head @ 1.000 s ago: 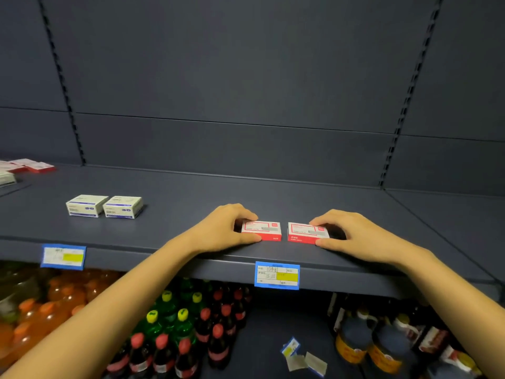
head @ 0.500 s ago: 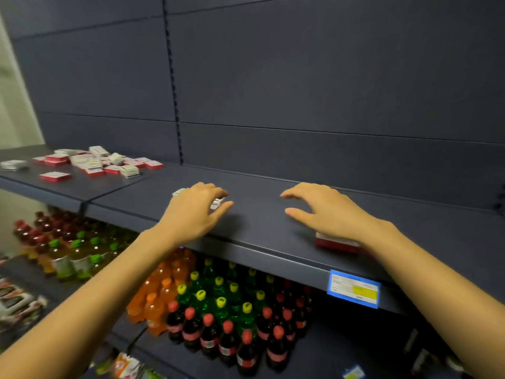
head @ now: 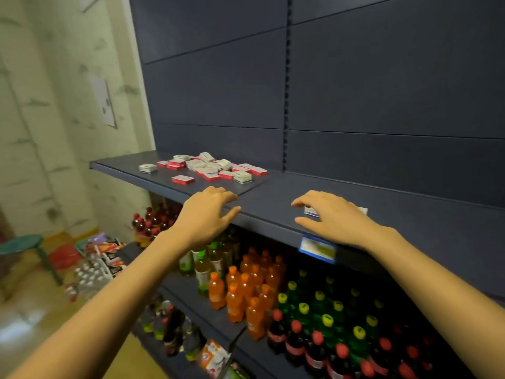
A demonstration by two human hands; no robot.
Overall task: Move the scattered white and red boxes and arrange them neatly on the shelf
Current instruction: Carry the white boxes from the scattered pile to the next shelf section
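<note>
A scattered pile of white and red boxes (head: 210, 168) lies on the left part of the dark shelf (head: 273, 203). One red box (head: 182, 180) and one white box (head: 147, 168) lie apart at the pile's near left. My left hand (head: 207, 217) hovers over the shelf's front edge, fingers spread, holding nothing. My right hand (head: 330, 217) hangs empty, fingers loosely bent, over a white box (head: 311, 210) that it partly hides.
A blue price tag (head: 317, 247) sits on the shelf's front edge under my right wrist. Lower shelves hold orange, green and red drink bottles (head: 246, 291). A green stool (head: 24, 244) and packaged goods stand on the floor at left.
Both hands let go of the two red boxes and moved left along the shelf. The view swung left, bringing the scattered pile into sight. My right hand now hovers over a white box.
</note>
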